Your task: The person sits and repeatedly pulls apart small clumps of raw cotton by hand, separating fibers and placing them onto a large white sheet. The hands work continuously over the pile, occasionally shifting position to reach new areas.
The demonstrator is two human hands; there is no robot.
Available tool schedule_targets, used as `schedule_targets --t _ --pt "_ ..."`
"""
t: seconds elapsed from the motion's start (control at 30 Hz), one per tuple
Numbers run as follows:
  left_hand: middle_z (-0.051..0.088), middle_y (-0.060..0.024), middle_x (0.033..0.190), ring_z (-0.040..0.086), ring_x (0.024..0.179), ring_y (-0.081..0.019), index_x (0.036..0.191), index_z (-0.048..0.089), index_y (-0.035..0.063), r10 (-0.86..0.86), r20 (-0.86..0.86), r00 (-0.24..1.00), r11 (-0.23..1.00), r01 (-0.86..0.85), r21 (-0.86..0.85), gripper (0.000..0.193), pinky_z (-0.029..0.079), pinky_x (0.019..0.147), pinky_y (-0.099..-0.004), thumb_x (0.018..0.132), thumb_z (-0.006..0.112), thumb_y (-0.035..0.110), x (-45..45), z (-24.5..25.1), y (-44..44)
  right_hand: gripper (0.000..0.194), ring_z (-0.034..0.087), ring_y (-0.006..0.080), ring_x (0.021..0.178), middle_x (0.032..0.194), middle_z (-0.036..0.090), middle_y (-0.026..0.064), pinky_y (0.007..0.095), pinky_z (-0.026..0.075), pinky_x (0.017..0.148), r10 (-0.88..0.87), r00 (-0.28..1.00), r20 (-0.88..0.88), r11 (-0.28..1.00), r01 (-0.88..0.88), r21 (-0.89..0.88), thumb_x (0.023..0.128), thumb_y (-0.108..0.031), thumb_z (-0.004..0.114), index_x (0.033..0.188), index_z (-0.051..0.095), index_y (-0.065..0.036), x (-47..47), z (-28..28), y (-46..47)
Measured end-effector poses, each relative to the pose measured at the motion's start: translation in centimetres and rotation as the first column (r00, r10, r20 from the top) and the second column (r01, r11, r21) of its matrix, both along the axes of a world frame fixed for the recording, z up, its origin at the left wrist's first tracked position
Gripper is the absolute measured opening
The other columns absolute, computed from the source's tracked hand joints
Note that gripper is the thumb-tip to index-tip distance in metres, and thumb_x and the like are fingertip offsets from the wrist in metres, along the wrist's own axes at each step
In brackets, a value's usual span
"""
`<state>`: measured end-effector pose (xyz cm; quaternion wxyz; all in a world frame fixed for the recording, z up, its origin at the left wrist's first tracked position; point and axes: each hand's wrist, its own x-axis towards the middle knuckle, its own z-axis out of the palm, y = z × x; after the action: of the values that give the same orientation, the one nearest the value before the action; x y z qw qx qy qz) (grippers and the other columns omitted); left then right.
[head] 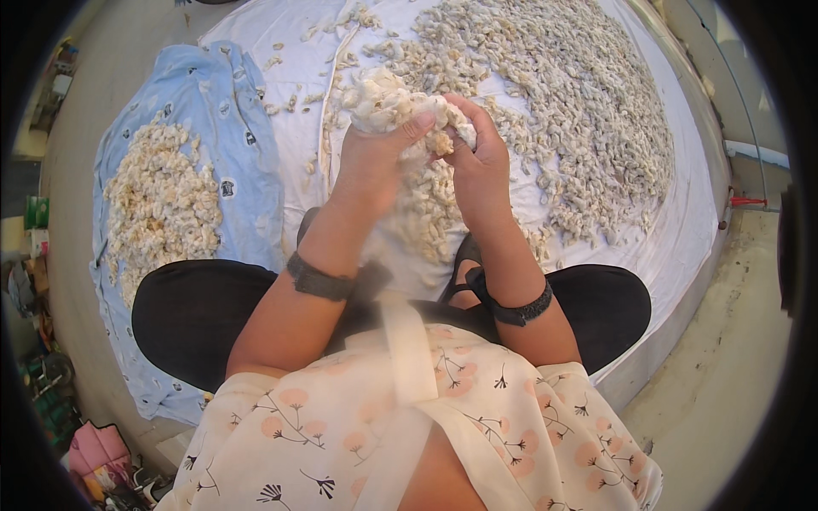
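My left hand (374, 156) holds a clump of off-white raw cotton (386, 102), its thumb pressed over the top. Close beside it, my right hand (479, 160) pinches the right end of the same fibrous mass with thumb and fingers. Beneath my hands, a small heap of cotton pieces (431, 220) rests on a white cloth sheet (297, 163). A large spread of greyish cotton pieces (575, 108) covers the sheet at the upper right. To the left, a yellowish-white cotton pile (160, 198) lies on a blue printed cloth (246, 185).
My bent knees flank the work area, and a dark shoe (465, 265) stands on the sheet. Assorted household items and a pink padded article (99, 453) lie along the left edge. A red-ended object (748, 201) is at the far right.
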<state>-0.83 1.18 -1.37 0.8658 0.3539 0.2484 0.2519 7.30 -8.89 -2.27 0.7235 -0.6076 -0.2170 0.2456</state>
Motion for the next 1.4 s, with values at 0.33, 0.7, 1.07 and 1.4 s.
schedule_targets --t 0.33,0.7,1.07,1.4 --pt "0.066 -0.01 0.117 0.065 0.106 -0.0215 0.127 0.056 0.0028 0.057 -0.159 0.986 0.995 -0.043 0.091 0.041 0.056 0.081 -0.0341 0.088 0.065 -0.006 0.0 -0.1 -0.5 0.014 0.062 0.0167 0.063 0.084 0.064 0.0129 0.0323 0.049 0.051 -0.115 0.968 0.223 0.952 0.171 -0.255 0.096 -0.009 0.063 0.105 0.056 -0.001 -1.3 -0.2 0.4" --pt "0.069 -0.0064 0.102 0.067 0.086 -0.0145 0.114 0.064 0.0011 0.066 -0.099 0.993 0.991 -0.053 0.122 0.03 0.055 0.063 -0.029 0.085 0.07 0.001 0.0 -0.9 -0.3 0.016 0.052 0.0058 0.064 0.08 0.065 0.0029 0.0219 0.042 0.059 -0.176 0.983 0.044 0.98 0.179 -0.088 0.092 -0.009 0.068 0.105 0.067 -0.001 -0.3 -0.9 0.4" --pt "0.068 -0.0086 0.11 0.067 0.099 -0.0193 0.119 0.062 -0.001 0.031 -0.162 0.986 0.968 0.01 0.25 0.038 0.054 0.085 -0.0334 0.081 0.065 -0.01 0.0 -0.7 0.1 0.013 0.051 0.0046 0.07 0.081 0.063 0.0016 0.0238 0.041 0.061 -0.164 0.982 0.089 0.967 0.178 -0.184 0.085 -0.001 0.067 0.097 0.066 -0.002 -0.3 -0.7 0.0" --pt "0.07 -0.0041 0.092 0.065 0.079 -0.0123 0.104 0.068 -0.0005 0.13 -0.176 0.976 0.967 -0.086 0.241 0.03 0.052 0.067 -0.0284 0.074 0.072 0.0 0.4 -1.4 -0.8 0.012 0.057 0.0162 0.071 0.08 0.062 0.0076 0.0297 0.045 0.063 -0.21 0.955 0.209 0.961 0.241 -0.138 0.082 -0.001 0.067 0.092 0.061 -0.002 -0.6 -1.0 0.4"
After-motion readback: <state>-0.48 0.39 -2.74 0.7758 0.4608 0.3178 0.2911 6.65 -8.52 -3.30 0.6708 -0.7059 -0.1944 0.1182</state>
